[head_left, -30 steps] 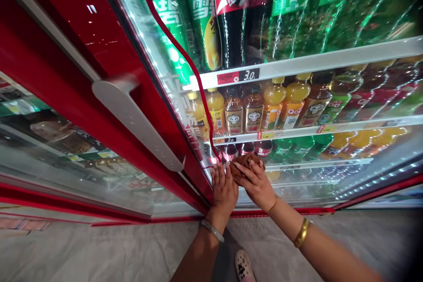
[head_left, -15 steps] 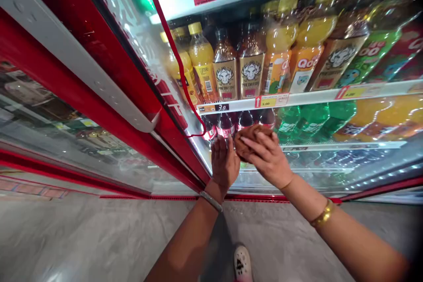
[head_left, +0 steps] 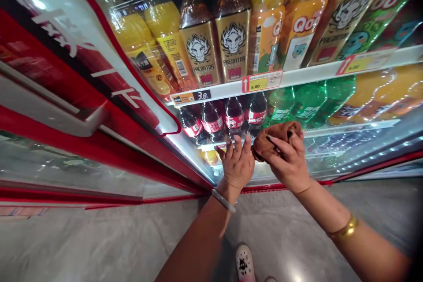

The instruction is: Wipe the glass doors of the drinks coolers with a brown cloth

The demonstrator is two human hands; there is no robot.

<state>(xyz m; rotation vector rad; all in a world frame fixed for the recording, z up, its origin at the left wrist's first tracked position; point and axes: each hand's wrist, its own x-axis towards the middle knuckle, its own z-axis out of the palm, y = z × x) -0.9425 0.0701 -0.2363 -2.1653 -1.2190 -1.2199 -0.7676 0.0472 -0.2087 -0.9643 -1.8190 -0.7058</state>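
Hands: two | right hand [head_left: 291,163] clutches one brown cloth [head_left: 272,139] | left hand [head_left: 236,165] spread on glass door [head_left: 346,141]

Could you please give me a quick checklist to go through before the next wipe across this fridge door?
1. Brown cloth bunched in the right hand: ok.
2. Cloth pressed against the glass door: cannot tell.
3. Left hand spread beside the cloth, low on the door: ok.
4. Door shut against its red frame: cannot tell.
5. Dirt left on the glass: cannot tell, reflections hide it.
6. Foot on the floor below the hands: ok.
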